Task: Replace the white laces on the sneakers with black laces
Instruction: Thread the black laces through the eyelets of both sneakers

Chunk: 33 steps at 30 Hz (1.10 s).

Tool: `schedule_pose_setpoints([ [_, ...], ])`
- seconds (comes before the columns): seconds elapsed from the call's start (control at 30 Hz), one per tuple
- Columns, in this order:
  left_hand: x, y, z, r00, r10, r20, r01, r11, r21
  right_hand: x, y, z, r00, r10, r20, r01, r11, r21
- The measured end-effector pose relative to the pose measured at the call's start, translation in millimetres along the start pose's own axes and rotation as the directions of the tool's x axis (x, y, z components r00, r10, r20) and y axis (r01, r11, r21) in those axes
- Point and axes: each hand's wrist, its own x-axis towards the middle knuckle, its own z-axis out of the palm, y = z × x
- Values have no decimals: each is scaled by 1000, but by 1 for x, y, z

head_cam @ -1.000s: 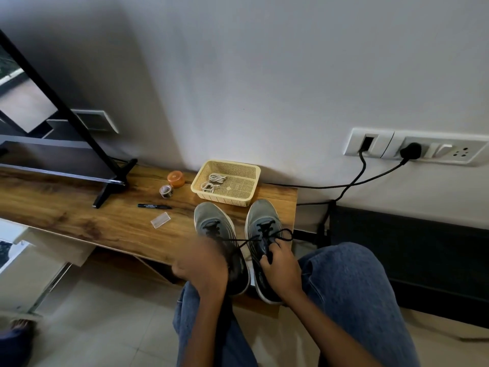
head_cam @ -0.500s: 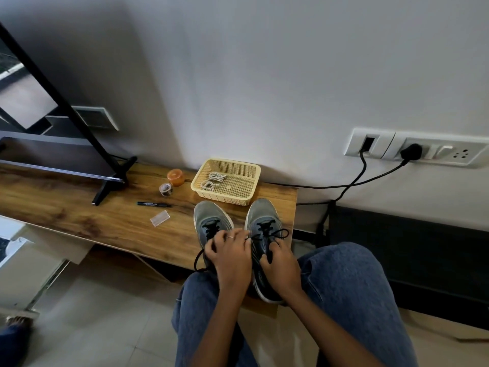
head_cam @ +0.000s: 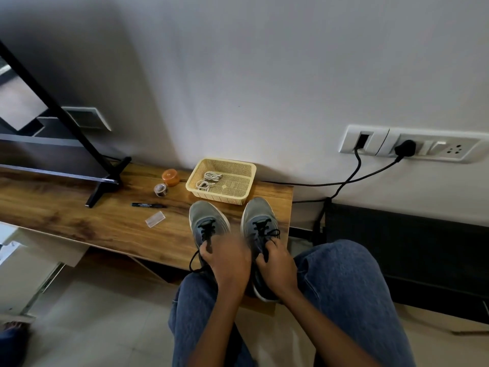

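Two grey sneakers stand side by side at the front of the wooden bench, toes toward the wall. Both the left sneaker and the right sneaker carry black laces. My right hand pinches the black lace at the right sneaker's upper eyelets. My left hand is blurred between the two shoes, with its fingers curled over a black lace. A slack loop of that lace hangs off the bench edge. White laces lie coiled in the yellow basket.
Left of the basket are an orange lid, a small tape roll, a black marker and a clear plastic piece. A black stand foot rests further left. Black cables run from wall sockets. My knees are below the bench.
My left hand swung in from the left sneaker's side to the gap between the shoes, and the stretched black lace went slack into a hanging loop. My right hand stayed on the right sneaker.
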Motion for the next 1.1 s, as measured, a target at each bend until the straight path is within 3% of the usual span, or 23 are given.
schedule_pose_setpoints([
  [0.13, -12, -18, -16, 990, -142, 7, 141, 981, -136, 1, 1, 1, 1000, 0, 12, 1, 1000, -10],
  [0.3, -23, -37, -26, 964, -265, 20, 265, 951, -157, 0, 0, -1, 999, 7, 33, -7, 1000, -13],
  [0.57, -31, -45, -33, 932, -355, 75, 362, 910, -200, -1, -1, -3, 999, 3, 38, -2, 1000, -29],
  [0.73, -25, -42, -32, 959, -282, 24, 283, 952, -114, -1, -2, -3, 1000, 11, 13, -10, 1000, -15],
  [0.87, -8, -31, -24, 993, -105, -48, 101, 992, -81, -2, -3, -4, 1000, -9, 2, 9, 1000, -24],
  [0.97, 8, -18, -15, 998, 24, 55, -27, 999, 40, -2, -4, -4, 1000, -12, 15, 13, 1000, -26],
  [1.1, 27, -8, 1, 960, 38, 276, -103, 969, 224, -2, -3, -5, 999, -3, 38, 4, 999, -35],
])
